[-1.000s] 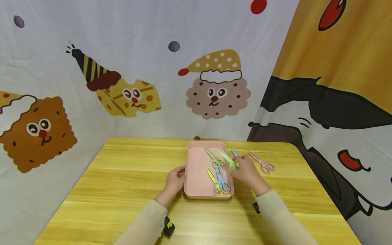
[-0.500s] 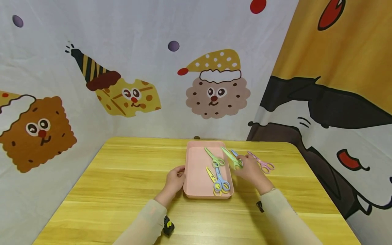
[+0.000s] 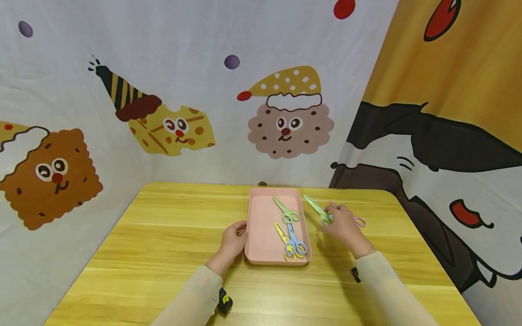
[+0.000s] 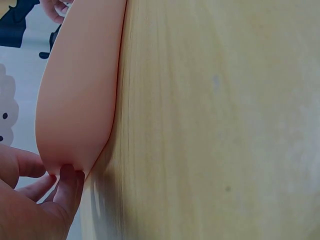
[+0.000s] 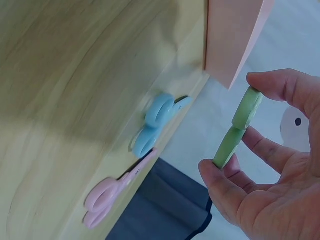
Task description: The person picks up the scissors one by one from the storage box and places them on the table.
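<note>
My right hand (image 3: 342, 226) holds light green scissors (image 5: 246, 110) by their handle loops between thumb and fingers, raised just right of the pink tray (image 3: 261, 244). Their blades point away, toward the far edge. At the tray's left side, my left hand (image 3: 232, 240) grips the wall with its fingertips, seen also in the left wrist view beside the tray wall (image 4: 82, 85). Inside the tray lie green scissors (image 3: 285, 210), blue scissors (image 3: 292, 235) and yellow scissors (image 3: 281, 232), the blue ones partly over the yellow.
Pink scissors (image 5: 105, 195) and blue scissors (image 5: 159, 115) lie on the wooden table (image 3: 183, 217) right of the tray. In the head view my right hand mostly hides both. A printed cartoon curtain (image 3: 183, 45) hangs behind the table.
My right hand has moved right with the green scissors, from over the tray's right rim to above the blue and pink scissors. My left hand and the tray have stayed put.
</note>
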A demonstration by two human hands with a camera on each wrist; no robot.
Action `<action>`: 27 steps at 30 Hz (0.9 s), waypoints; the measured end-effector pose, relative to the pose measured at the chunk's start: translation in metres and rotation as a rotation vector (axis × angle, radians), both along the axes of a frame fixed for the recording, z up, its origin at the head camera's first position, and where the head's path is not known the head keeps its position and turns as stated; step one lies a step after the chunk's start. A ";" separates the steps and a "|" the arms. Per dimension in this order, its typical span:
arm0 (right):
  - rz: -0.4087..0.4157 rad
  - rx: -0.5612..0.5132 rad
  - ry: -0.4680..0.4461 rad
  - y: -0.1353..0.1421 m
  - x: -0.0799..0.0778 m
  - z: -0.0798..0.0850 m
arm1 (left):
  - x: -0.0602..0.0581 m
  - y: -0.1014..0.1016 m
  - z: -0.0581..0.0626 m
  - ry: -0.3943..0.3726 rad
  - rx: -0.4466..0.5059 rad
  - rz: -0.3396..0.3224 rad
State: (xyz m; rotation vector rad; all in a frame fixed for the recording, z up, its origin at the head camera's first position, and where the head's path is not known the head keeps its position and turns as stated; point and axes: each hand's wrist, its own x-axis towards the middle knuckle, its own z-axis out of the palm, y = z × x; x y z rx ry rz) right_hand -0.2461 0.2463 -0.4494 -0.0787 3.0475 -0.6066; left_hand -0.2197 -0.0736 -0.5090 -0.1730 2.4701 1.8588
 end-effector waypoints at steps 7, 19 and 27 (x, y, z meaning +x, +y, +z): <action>-0.037 0.029 -0.007 0.012 -0.002 0.000 | 0.000 0.000 0.000 0.003 -0.001 0.002; -0.027 -0.007 -0.018 0.031 -0.001 -0.001 | 0.001 0.000 0.000 0.003 -0.006 -0.001; -0.031 0.007 0.006 0.036 -0.001 0.000 | 0.000 -0.001 -0.001 0.016 -0.008 0.002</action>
